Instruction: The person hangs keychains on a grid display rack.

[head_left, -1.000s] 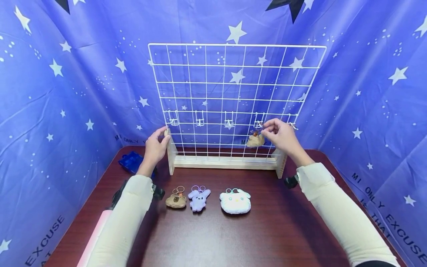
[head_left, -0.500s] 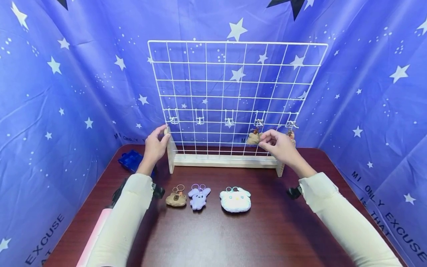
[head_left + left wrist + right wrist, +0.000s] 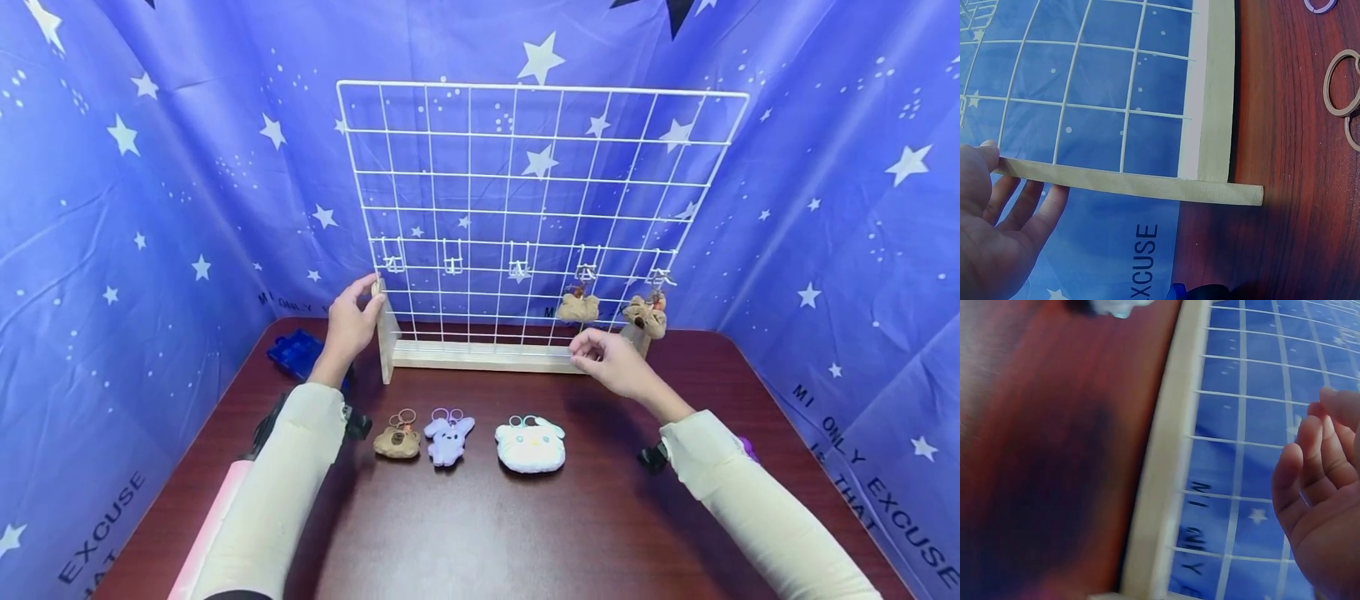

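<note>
My left hand (image 3: 354,317) holds the top of the rack's left wooden upright (image 3: 1129,182), thumb on one side and fingers on the other. The white wire grid rack (image 3: 469,173) stands on a wooden base. With its fingers loosely bent and nothing in them, my right hand (image 3: 611,362) is below a brown plush keychain (image 3: 579,308) hanging from a hook. Another brown plush keychain (image 3: 645,317) hangs from the rightmost hook. On the table lie a brown bear keychain (image 3: 397,442), a purple rabbit keychain (image 3: 447,442) and a white plush keychain (image 3: 530,448).
Metal hooks such as the middle one (image 3: 519,267) line one row of the grid. A blue plastic tray (image 3: 297,353) is behind my left forearm, with a pink object (image 3: 213,525) nearer. Something purple (image 3: 747,448) shows by my right sleeve. A starry blue cloth surrounds the table (image 3: 480,533).
My right hand has let go of the brown keychain, which now hangs from its hook, and moved down. The rightmost keychain has come into full view. My left hand stays on the upright.
</note>
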